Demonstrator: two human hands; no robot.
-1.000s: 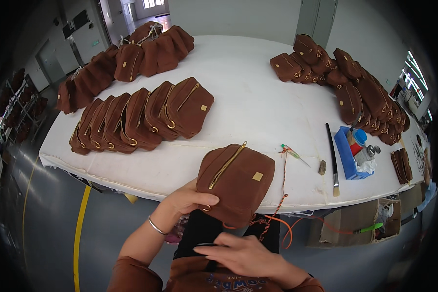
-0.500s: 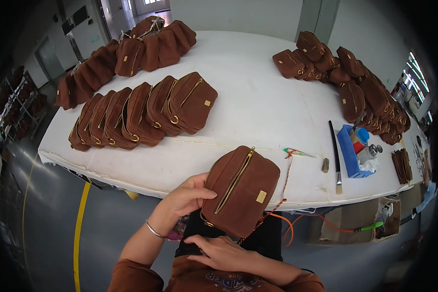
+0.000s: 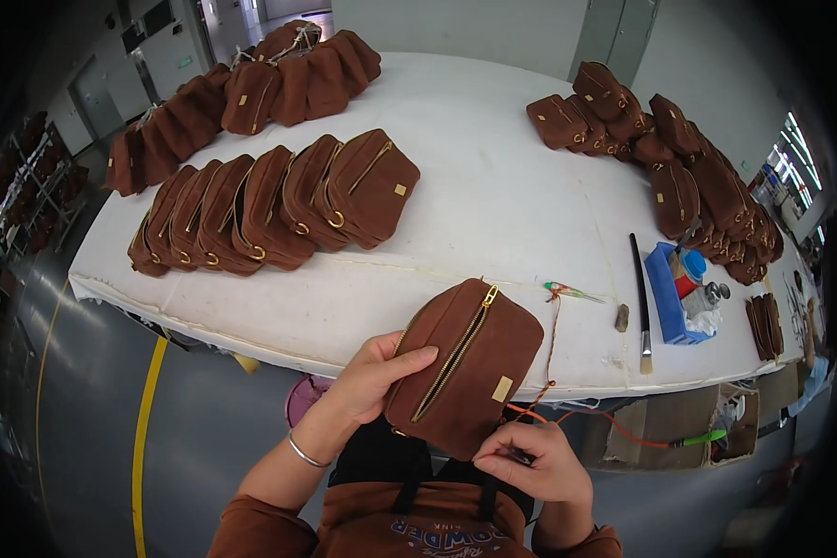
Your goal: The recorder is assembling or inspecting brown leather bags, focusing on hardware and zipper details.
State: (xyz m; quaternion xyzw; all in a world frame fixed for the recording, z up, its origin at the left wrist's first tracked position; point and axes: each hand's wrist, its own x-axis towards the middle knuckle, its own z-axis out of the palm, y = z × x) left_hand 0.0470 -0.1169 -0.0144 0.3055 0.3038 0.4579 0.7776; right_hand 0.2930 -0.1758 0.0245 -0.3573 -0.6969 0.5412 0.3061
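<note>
A brown zippered bag (image 3: 474,372) with a gold zipper and a small gold plate is tilted over the table's front edge. My left hand (image 3: 370,377) grips its left side, thumb lying on the front and the other fingers behind. Below the bag's lower right corner, my right hand (image 3: 539,460) is closed in a pinch by its bottom edge. A small dark thing shows between those fingers, but its kind cannot be made out. Beside the bag, an orange-and-black cord (image 3: 551,383) runs down from a small green-handled tool (image 3: 570,292) on the table.
Similar brown bags stand in a row (image 3: 223,214) at left, with more piled behind and at far right (image 3: 716,191). On the white table (image 3: 474,177) lie a brush (image 3: 639,298), a grey lump (image 3: 622,318) and a blue tray (image 3: 665,293) of bottles. Below sits a cardboard box (image 3: 642,432).
My right hand has swung from in front of my body rightward to the bag's lower corner, its fingers closing into a pinch. The bag has shifted slightly right in my left hand.
</note>
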